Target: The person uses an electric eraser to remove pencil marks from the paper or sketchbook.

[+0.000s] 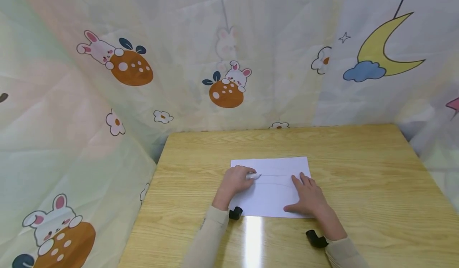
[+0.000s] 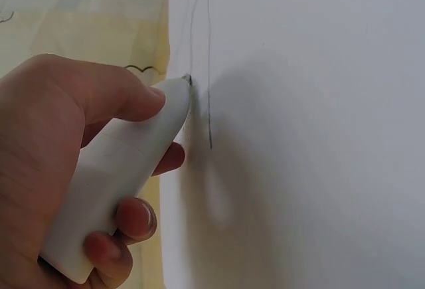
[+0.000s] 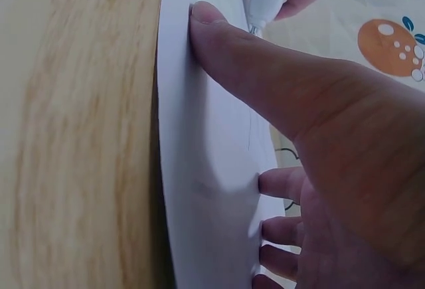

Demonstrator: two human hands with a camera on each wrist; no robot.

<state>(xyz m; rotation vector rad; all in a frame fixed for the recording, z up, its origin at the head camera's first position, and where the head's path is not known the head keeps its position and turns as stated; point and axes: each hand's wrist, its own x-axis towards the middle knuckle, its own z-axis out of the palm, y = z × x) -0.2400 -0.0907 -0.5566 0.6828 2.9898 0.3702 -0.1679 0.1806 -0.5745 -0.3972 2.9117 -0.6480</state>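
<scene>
In the head view's lower centre, the left hand (image 1: 236, 180) clamps its fingers on a white tool (image 2: 119, 159); the right hand (image 1: 310, 198) rests, fingers apart, on the paper (image 1: 269, 200)

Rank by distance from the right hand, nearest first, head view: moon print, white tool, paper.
1. Paper: under the right hand, touching it.
2. White tool: off to the left, over the paper, held in the left hand.
3. Moon print: farthest, up and right on the cloth behind the table.
</scene>
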